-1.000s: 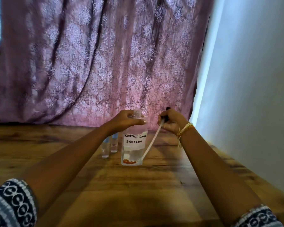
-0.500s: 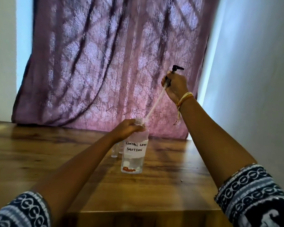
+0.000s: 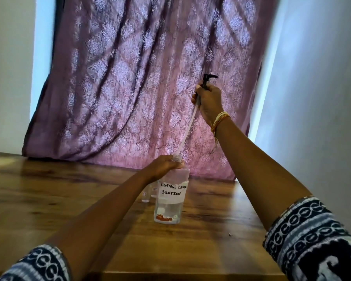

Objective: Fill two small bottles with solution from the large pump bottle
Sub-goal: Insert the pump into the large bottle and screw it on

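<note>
Here the clear plastic pump bottle [image 3: 171,199], its white label handwritten "CONTACT LENS SOLUTION", stands upright on the wooden table [image 3: 69,199]. The left hand [image 3: 163,166] grips its neck. The right hand [image 3: 209,100] clasps the lifted black pump head [image 3: 208,79], whose pale dip tube [image 3: 185,134] slants down into the bottle mouth. Two small clear bottles [image 3: 149,192] stand just behind, before a patterned mauve curtain [image 3: 140,78].

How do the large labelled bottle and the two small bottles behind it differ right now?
The large bottle stands nearest the camera, gripped at the neck by the left hand; the small bottles stand untouched behind it. The large bottle bears a handwritten label and is open, its pump lifted out by the right hand; the small bottles are much shorter. All stand upright on the wooden table.
</note>
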Motion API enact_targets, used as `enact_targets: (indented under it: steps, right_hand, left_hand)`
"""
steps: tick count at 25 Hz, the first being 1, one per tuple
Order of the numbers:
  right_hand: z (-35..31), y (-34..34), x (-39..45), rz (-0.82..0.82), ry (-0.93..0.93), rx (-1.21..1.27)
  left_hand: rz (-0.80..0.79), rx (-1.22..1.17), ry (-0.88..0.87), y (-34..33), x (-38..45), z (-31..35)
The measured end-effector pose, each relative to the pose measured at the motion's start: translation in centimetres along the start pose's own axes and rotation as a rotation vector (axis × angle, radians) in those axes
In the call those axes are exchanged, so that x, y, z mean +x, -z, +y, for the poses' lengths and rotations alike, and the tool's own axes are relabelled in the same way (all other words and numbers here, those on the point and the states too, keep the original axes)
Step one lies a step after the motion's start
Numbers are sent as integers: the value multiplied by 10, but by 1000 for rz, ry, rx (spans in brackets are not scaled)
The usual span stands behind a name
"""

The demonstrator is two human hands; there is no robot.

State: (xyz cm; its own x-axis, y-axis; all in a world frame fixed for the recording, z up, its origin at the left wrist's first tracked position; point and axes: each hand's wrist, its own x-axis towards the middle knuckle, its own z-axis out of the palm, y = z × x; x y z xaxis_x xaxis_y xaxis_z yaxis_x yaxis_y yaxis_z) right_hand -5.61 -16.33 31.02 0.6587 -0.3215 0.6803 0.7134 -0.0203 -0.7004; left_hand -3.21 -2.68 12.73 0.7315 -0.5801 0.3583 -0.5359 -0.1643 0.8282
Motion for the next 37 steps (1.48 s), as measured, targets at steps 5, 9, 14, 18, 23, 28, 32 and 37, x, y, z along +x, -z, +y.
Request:
enact_targets:
  steps: [5,9,14,18,23,28,32,37]
  right_hand:
    - [15,0,-15,-60,-55,-50]
    - [33,10,-54,-264,-156,-119]
    - [59,25,-103,-408,-156,-318]
    - [64,37,-105,-366,-112,-331]
    - [88,49,-113,-488,-185,-236]
    - [98,58,-109,-410,-124,-213]
    - [107,43,-113,-287,-55,-402]
    - [114,57,-110,-546,-282,80]
  left_hand:
    - [10,-17,3,-1,-4,0]
    - [21,-55,-8,-2,-8,2]
    - [47,-90,-41,-3,-14,-1]
    - [104,-115,-69,-4,-15,-4]
    - [212,-130,-155,-12,-15,-16]
    - [290,-168,-191,-20,-12,-24]
    - [317,-165,-219,-22,-12,-27]
    - [358,-211,-253,-26,-8,-29]
